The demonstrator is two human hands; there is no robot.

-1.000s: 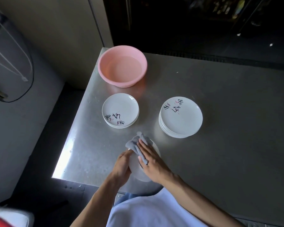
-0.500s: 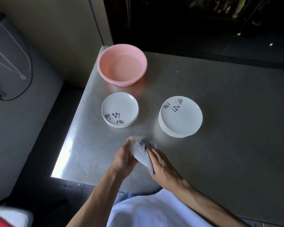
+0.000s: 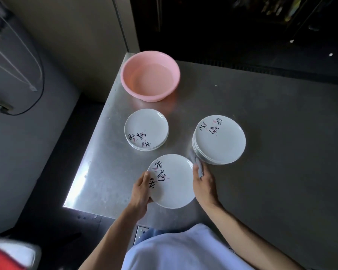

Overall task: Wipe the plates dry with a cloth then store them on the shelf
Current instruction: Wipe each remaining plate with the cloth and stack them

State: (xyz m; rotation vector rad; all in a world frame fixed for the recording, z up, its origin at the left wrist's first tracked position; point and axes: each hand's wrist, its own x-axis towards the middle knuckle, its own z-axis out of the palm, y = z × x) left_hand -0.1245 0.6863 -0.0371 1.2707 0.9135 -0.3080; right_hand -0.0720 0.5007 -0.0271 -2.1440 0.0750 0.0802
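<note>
A white plate (image 3: 174,184) with black and pink lettering faces up near the steel table's front edge. My left hand (image 3: 141,189) grips its left rim, thumb on top. My right hand (image 3: 204,184) is at its right rim and holds a grey cloth (image 3: 199,168), which bunches out between the plate and the stack on the right. Two stacks of the same plates stand behind: a smaller stack (image 3: 146,129) at the left and a taller stack (image 3: 219,139) at the right.
A pink plastic basin (image 3: 150,76) stands at the table's back left corner. The steel table (image 3: 271,152) stretches to the right; its left edge drops to a dark floor. A wall with a hanging cable is at the left. No shelf is in view.
The plate was tilted on edge and rubbed with the cloth; now it is turned face up and level. My right hand and the cloth have moved from its face to its right rim.
</note>
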